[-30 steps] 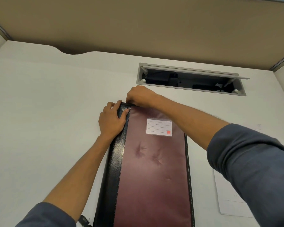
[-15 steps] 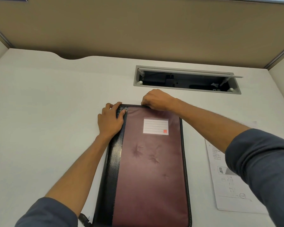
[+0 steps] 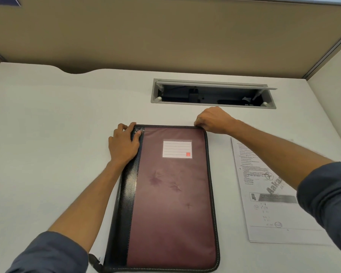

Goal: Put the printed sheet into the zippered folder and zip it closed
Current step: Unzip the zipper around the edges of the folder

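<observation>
A maroon zippered folder [image 3: 171, 194] with a black spine and a white label lies flat on the white desk, its cover down. My left hand [image 3: 124, 143] rests flat on its far left corner, pressing the spine. My right hand [image 3: 213, 121] sits at the far right corner with its fingers curled, pinching the zipper pull, which the fingers hide. The printed sheet [image 3: 268, 194] lies on the desk right of the folder, partly under my right forearm.
An open cable tray [image 3: 213, 94] is set into the desk just beyond the folder. A tan partition wall [image 3: 165, 36] closes off the back. A white paper edge [image 3: 96, 251] shows beside the folder's near left corner.
My right hand has slid along the folder's far edge from the left corner to the right corner. The left hand has stayed on the spine. The view has tilted, showing more of the sheet.
</observation>
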